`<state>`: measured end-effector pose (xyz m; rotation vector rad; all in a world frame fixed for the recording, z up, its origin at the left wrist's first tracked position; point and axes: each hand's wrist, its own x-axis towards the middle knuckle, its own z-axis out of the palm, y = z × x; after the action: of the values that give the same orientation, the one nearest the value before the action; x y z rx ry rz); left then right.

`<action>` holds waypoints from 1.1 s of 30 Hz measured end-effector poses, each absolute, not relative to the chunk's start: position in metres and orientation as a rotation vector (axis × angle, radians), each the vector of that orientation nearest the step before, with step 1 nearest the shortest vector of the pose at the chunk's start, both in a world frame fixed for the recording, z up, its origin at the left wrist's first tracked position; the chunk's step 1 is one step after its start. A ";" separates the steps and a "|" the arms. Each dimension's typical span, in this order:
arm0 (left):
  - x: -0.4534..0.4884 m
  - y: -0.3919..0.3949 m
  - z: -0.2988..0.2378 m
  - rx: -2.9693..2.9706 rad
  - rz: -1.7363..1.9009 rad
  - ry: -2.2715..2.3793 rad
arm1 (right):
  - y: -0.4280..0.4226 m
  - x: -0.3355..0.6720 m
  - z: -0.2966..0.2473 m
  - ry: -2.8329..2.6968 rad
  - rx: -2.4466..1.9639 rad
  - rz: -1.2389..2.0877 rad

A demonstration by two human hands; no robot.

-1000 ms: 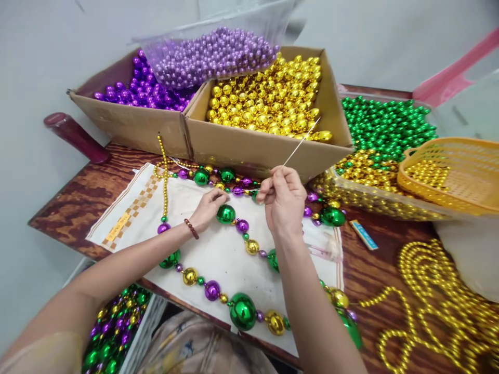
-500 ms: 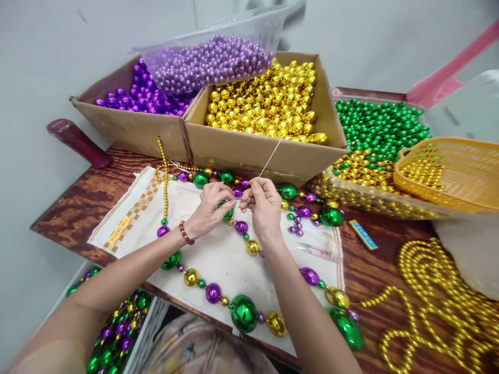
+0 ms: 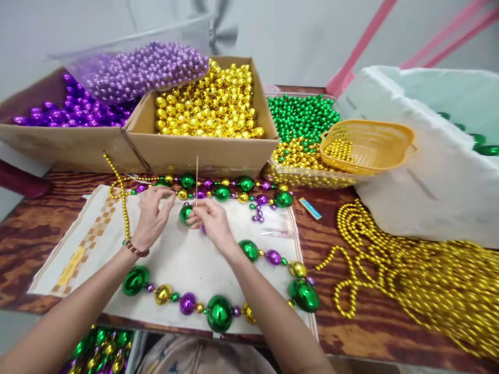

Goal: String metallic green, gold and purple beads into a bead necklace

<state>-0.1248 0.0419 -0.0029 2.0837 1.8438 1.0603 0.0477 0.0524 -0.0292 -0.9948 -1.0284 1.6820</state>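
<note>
While the right hand (image 3: 213,222) pinched an upright needle (image 3: 197,176), the left hand (image 3: 152,215) curved nearby, its hold impossible to tell; strung beads (image 3: 219,313) lay across a white cloth (image 3: 183,259) on the desk (image 3: 339,336).

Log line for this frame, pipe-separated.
right hand: pinching upright needle | left hand: near it, hold unclear | bead strand: on white cloth | gold beads: in cardboard box

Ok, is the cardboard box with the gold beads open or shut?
Open: the gold beads show inside the cardboard box from above, though a bag of purple beads overlaps one corner.
</note>
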 end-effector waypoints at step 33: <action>-0.068 0.154 0.129 1.395 1.249 0.980 | 0.030 0.071 -0.039 -1.375 -1.176 1.500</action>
<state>-0.0679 0.1543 0.1290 1.3948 0.9801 1.2485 0.0714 0.0297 -0.0390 -1.1764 -1.3753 1.5001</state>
